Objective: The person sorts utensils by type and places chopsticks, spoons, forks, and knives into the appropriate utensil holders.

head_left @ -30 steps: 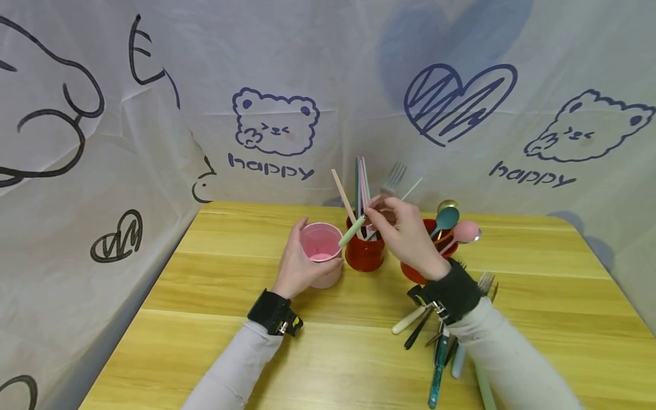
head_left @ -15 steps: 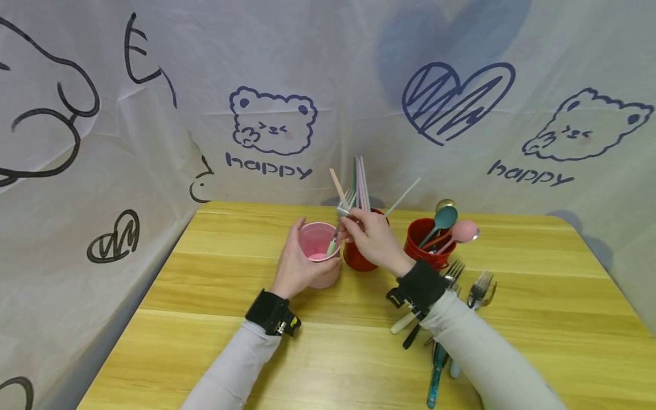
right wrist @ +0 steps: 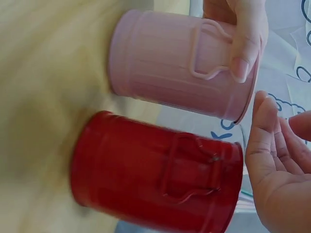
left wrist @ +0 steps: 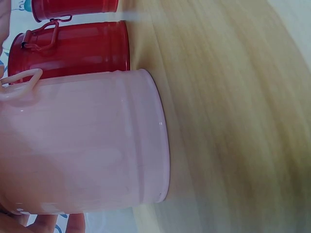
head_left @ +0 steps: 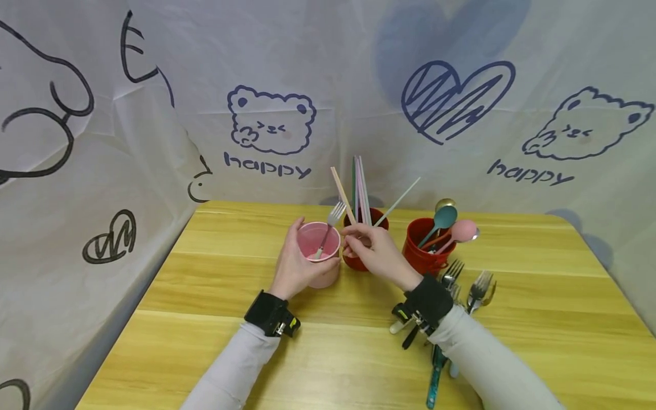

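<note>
A pink metal bucket [head_left: 326, 279] stands on the table, and my left hand [head_left: 297, 266] grips it with the thumb along its near rim. Inside it leans a fork [head_left: 334, 217], handle down and tines above the rim. My right hand [head_left: 376, 250] hovers just right of that rim, fingers loosely bent and holding nothing. In the right wrist view, the right hand [right wrist: 277, 165] is apart from the pink bucket [right wrist: 160, 58]. Behind the right hand is a red bucket [head_left: 357, 263] holding straws and a pair of chopsticks [head_left: 342, 193].
Further right, another red bucket [head_left: 422, 259] holds several spoons [head_left: 446, 217]. A loose pile of forks [head_left: 479, 287] lies on the wooden table [head_left: 333, 364] near my right forearm, which hides part of it. A white cloth wall [head_left: 359, 125] with drawings rises behind the table.
My right hand brought the fork left, lowered it handle first into the pink bucket and let go, then drew slightly right. My left hand kept its grip on the bucket.
</note>
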Motion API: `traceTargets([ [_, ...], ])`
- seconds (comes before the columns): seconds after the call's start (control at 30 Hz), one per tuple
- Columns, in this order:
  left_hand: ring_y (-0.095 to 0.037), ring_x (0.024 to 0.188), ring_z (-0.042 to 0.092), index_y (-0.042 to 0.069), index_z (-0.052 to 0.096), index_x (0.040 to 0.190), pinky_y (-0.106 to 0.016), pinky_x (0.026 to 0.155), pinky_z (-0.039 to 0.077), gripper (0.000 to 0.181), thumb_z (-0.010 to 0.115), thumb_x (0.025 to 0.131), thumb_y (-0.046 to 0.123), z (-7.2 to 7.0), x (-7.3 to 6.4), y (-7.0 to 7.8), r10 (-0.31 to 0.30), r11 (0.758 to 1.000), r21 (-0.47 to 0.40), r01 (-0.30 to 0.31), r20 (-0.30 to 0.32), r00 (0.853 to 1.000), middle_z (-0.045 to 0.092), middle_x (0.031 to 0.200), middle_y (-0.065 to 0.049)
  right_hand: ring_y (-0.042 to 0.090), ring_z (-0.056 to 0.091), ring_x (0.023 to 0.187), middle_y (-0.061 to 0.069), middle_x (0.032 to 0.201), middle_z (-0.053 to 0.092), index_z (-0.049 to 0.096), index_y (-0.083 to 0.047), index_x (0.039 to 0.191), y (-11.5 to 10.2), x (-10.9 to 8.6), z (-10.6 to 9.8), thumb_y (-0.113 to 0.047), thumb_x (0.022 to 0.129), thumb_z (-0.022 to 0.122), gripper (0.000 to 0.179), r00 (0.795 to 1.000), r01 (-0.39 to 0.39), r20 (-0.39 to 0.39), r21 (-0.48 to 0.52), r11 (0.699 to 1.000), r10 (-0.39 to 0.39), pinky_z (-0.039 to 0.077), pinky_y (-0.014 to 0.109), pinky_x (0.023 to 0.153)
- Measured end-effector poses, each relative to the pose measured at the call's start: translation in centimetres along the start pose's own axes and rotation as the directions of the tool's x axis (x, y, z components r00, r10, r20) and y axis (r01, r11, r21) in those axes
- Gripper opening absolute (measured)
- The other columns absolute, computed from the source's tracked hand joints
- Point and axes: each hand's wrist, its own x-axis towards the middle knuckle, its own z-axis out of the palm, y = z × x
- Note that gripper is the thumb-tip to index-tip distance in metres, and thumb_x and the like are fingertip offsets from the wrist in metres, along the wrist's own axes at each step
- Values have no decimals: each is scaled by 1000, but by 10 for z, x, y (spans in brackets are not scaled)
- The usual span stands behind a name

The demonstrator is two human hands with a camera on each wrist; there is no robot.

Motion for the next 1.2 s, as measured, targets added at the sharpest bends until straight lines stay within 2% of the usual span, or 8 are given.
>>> traceTargets([
  [0.1, -32, 131, 54, 11, 24, 157, -49, 113, 46, 116, 94, 66, 32, 0, -1, 0, 2, 1000, -3, -2, -6, 1000, 50, 145, -16, 23, 72, 84, 29, 101, 68, 62, 10, 120, 5, -12, -4, -2, 101, 53, 24, 999, -26, 21, 51, 998, 25, 61, 22, 76],
  [0.3, -32, 131, 54, 10, 25, 157, -50, 112, 46, 116, 94, 66, 31, 0, -2, 1, 5, 1000, -1, -5, -8, 1000, 50, 145, -16, 18, 72, 84, 26, 100, 69, 62, 10, 119, 10, -39, -17, -4, 102, 52, 24, 997, -64, 52, 67, 996, 60, 61, 25, 78],
  [0.47, -33, 130, 54, 9, 26, 156, -51, 112, 47, 115, 94, 66, 31, -1, -3, 2, 10, 1000, -4, -10, -11, 1000, 50, 145, -16, 6, 70, 81, 19, 100, 72, 65, 5, 118, 18, -58, -30, -8, 102, 55, 22, 993, -77, 84, -6, 997, 77, 60, 23, 77],
  [0.7, -33, 129, 54, 8, 26, 156, -51, 111, 47, 116, 95, 65, 30, 0, -3, 1, 12, 1000, -2, -12, -17, 1000, 51, 144, -16, 19, 73, 85, 22, 103, 73, 66, 2, 119, 29, -86, -55, -12, 101, 59, 24, 989, -94, 107, -111, 989, 106, 60, 26, 75],
  [0.87, -33, 129, 54, 9, 26, 156, -50, 111, 47, 116, 95, 65, 31, 1, -1, 3, 18, 1000, -2, -18, -15, 1000, 52, 144, -17, 16, 71, 80, 18, 98, 73, 65, 3, 117, 34, -107, -78, -12, 100, 60, 23, 985, -128, 94, -180, 975, 146, 59, 26, 69],
  [1.03, -33, 129, 54, 8, 25, 157, -51, 111, 47, 117, 95, 65, 30, 2, 0, 3, 23, 1000, -10, -23, -4, 1000, 50, 145, -17, 10, 66, 77, 12, 94, 72, 66, 3, 113, 42, -129, -98, -10, 99, 61, 21, 982, -170, 32, -279, 945, 186, 55, 23, 64],
  [1.2, -33, 129, 54, 9, 25, 156, -52, 111, 47, 117, 95, 65, 31, 1, 1, 2, 16, 1000, -20, -16, -5, 1000, 50, 145, -16, -1, 58, 71, 5, 88, 71, 69, 1, 104, 52, -147, -112, -10, 96, 64, 14, 977, -207, -26, -379, 902, 214, 51, 21, 62],
])
